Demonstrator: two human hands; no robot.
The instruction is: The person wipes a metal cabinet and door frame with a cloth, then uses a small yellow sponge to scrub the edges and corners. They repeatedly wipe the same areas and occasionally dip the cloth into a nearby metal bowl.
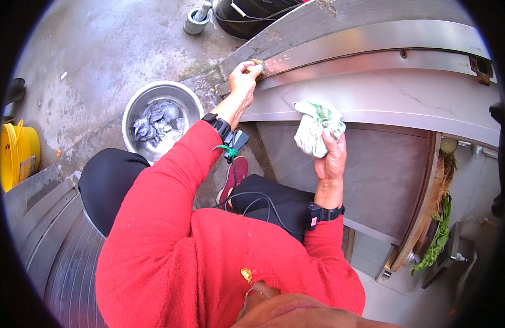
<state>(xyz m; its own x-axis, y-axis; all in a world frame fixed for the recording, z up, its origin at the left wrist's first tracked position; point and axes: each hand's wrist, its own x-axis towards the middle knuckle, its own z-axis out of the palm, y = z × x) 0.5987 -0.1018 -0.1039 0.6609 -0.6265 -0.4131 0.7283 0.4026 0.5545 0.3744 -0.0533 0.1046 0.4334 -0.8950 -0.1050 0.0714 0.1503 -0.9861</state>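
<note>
My left hand (243,82) pinches a small yellowish-brown scrubbing pad (256,65) against the corner of a stainless steel panel (285,67). A few pale wet-looking spots show on the metal beside it. My right hand (333,156) grips a bunched white and green cloth (318,129) in front of the panel's lower, pale face. To the left, a round metal basin (131,110) stands on the floor with a crumpled grey-blue cloth (154,121) and some water in it.
A stone mortar with a pestle (196,22) and a black bucket (240,18) stand beyond the basin. A yellow container (21,151) is at the far left. A ribbed metal surface (72,262) lies at lower left. Green leaves (438,238) lie at right. Cables cross my lap.
</note>
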